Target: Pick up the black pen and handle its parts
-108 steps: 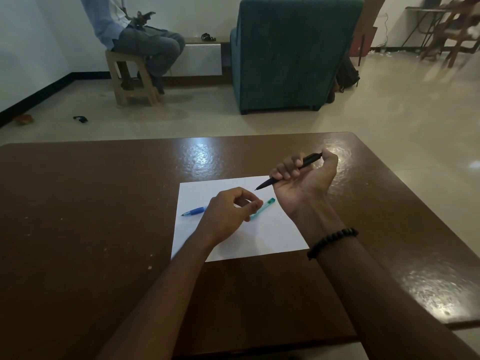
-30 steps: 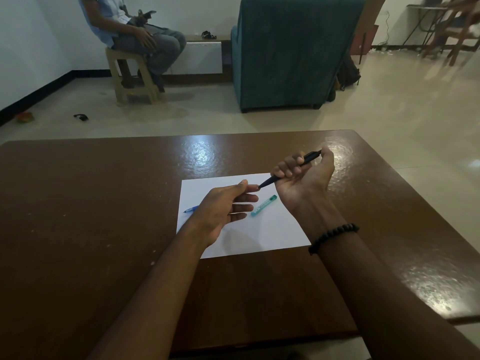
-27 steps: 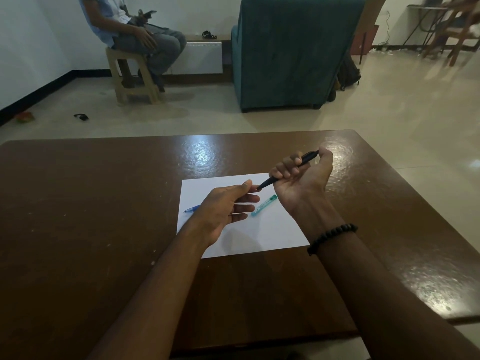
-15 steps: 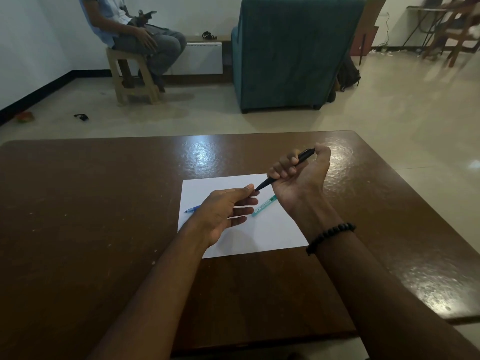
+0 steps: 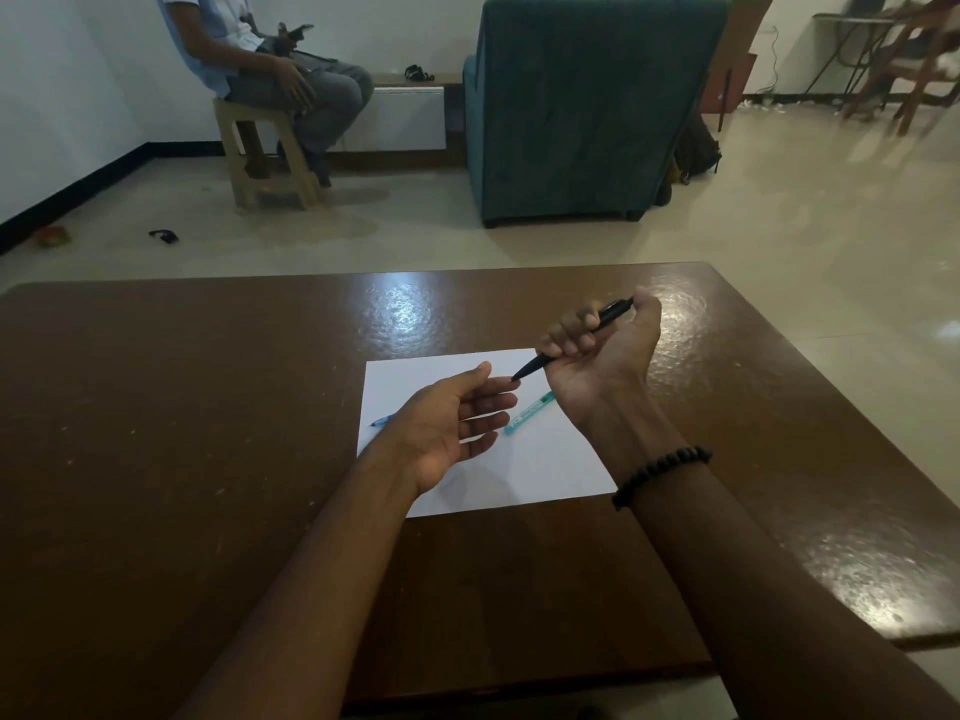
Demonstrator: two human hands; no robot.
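Note:
My right hand point(image 5: 597, 361), palm turned up, grips a black pen point(image 5: 535, 365) in its curled fingers, thumb on the pen's top end. The pen's tip points left and nearly touches the fingertips of my left hand point(image 5: 452, 426). That hand hovers with straight, slightly spread fingers over a white sheet of paper point(image 5: 550, 459) on the brown table point(image 5: 156, 407). A teal pen point(image 5: 527, 414) lies on the sheet just right of my left fingers. A blue pen point(image 5: 380, 421) pokes out left from under my left hand.
Beyond the table stands a teal armchair point(image 5: 587, 106). A person sits on a beige stool point(image 5: 265, 153) at the back left. Wooden chairs point(image 5: 904, 59) stand at the far right. Small items lie on the floor at the left.
My left hand, earlier curled over the pens on the sheet, has straightened its fingers and turned palm-in toward the black pen's tip. My right hand has kept its grip, shifting slightly.

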